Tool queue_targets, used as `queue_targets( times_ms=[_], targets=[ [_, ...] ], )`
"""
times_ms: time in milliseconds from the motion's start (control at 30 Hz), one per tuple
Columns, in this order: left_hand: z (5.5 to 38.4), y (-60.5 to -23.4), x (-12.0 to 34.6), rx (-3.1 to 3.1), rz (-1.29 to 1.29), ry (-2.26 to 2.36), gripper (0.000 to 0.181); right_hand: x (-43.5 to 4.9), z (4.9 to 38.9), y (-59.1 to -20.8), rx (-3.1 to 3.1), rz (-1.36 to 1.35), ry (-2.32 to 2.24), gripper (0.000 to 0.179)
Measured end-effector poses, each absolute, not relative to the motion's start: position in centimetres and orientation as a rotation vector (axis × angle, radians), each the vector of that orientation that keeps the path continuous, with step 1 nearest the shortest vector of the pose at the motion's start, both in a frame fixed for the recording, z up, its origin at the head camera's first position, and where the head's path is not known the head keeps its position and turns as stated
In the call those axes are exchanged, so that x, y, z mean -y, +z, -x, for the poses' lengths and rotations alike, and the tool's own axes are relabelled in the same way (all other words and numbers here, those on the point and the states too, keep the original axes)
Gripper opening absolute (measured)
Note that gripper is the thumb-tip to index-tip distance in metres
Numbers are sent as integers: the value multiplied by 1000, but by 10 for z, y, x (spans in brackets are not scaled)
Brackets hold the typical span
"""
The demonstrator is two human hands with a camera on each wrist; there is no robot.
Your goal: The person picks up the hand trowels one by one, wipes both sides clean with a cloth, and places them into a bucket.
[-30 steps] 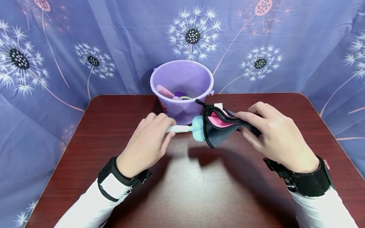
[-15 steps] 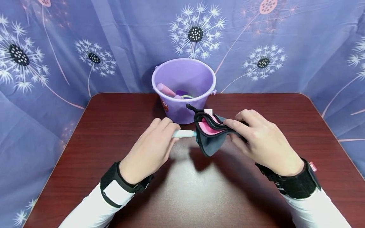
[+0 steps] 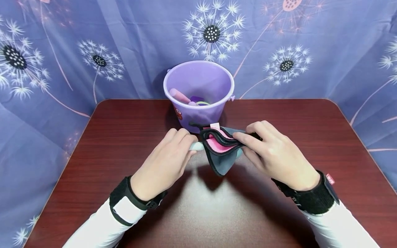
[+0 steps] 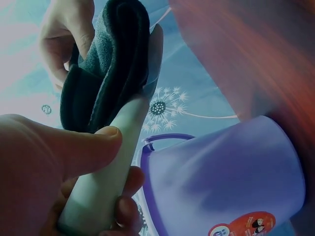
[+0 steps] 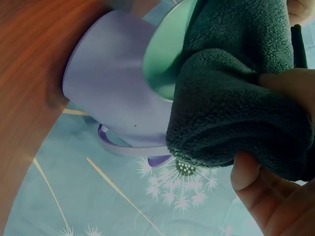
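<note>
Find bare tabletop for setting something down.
Bare: tabletop between bucket and left edge, between bucket and right edge, and between forearms. Crowded: before the bucket, where the left hand holds a pale handle, the right hand a cloth.

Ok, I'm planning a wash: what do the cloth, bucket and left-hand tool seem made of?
Cloth: matte fabric, probably fleece or microfiber, from its fuzzy nap.
Bucket: likely molded plastic; its wall is smooth, with a soft sheen.
Tool handle: probably plastic, being smooth and satiny.
Tool head: smooth and greenish; could be plastic or silicone.
</note>
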State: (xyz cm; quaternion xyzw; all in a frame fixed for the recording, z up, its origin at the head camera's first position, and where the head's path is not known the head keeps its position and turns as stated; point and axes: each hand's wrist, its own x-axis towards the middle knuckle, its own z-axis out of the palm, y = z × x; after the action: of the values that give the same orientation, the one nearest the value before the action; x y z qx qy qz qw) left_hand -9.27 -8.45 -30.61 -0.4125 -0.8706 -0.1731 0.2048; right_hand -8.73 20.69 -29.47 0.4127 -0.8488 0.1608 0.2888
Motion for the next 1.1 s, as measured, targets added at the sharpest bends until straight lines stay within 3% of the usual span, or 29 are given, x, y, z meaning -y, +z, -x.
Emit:
queue_targets(
  times_ms=[1100],
  targets=[
    [92,-295,95,2398,1077,-612,18,-228,92,-287,2314,-901,345,31]
  ],
)
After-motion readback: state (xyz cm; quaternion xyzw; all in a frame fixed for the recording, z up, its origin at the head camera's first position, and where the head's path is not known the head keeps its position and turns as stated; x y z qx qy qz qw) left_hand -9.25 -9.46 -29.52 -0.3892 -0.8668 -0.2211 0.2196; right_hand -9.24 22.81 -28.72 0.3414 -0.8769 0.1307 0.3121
